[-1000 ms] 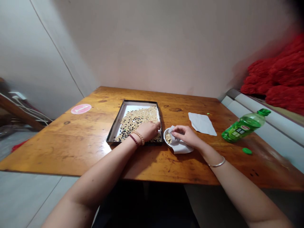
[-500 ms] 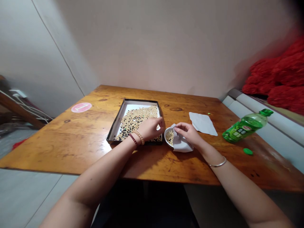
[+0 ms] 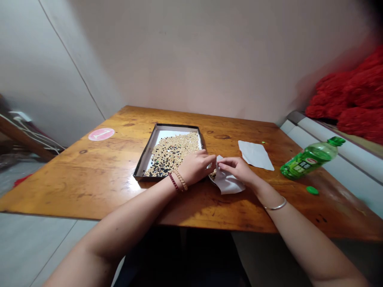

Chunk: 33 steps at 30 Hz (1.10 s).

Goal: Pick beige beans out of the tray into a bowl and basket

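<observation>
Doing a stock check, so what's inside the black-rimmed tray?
The black-rimmed tray holds many small round pieces, pale and dark, on a white base. The left hand covers its near right corner, so whatever lies there can't be seen.

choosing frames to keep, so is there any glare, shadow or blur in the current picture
Head view: bright glare on the table beside the near left corner of the tray; head view: a soft shadow on the table between the forearms; head view: the red pile looks smeared; head view: dark shading in the upper right corner.
</observation>
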Tool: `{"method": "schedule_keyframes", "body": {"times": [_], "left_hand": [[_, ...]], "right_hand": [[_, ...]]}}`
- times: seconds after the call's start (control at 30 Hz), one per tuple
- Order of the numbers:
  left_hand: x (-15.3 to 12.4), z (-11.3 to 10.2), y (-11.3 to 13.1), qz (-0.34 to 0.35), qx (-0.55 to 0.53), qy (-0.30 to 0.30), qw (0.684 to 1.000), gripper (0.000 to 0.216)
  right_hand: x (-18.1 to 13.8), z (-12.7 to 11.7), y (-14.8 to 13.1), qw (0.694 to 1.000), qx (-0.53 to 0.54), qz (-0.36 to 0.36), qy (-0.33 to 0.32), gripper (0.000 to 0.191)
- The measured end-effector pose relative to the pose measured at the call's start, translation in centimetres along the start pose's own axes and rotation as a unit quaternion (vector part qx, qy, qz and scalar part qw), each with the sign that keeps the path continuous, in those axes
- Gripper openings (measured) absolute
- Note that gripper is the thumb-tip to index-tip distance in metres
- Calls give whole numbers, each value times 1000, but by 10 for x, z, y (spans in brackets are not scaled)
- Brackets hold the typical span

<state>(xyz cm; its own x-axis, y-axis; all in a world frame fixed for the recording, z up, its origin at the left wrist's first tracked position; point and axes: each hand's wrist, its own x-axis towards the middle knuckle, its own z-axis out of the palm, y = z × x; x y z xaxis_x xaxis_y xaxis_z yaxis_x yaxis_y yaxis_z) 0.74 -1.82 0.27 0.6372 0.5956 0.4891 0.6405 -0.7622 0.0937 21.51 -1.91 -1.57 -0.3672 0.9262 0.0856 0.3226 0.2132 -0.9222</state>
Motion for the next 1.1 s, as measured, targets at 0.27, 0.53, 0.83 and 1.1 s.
{"method": "schedule_keyframes", "body": {"times": [0.27, 0.53, 0.83, 1.1], "left_hand": [[1, 1, -2, 24, 0, -6, 1000, 29], [1, -3, -1, 15, -16, -26, 999, 27], [0, -2, -16, -41, 36, -82, 995, 12], [-2, -5, -24, -132, 102, -114, 979, 20]], "right_hand": [[0, 2, 0, 995, -86, -32, -40, 30], [0, 5, 1, 997, -75, -22, -17, 27], [-2, 5, -2, 998, -64, -8, -7, 24], [0, 5, 0, 997, -55, -41, -21, 30]]}}
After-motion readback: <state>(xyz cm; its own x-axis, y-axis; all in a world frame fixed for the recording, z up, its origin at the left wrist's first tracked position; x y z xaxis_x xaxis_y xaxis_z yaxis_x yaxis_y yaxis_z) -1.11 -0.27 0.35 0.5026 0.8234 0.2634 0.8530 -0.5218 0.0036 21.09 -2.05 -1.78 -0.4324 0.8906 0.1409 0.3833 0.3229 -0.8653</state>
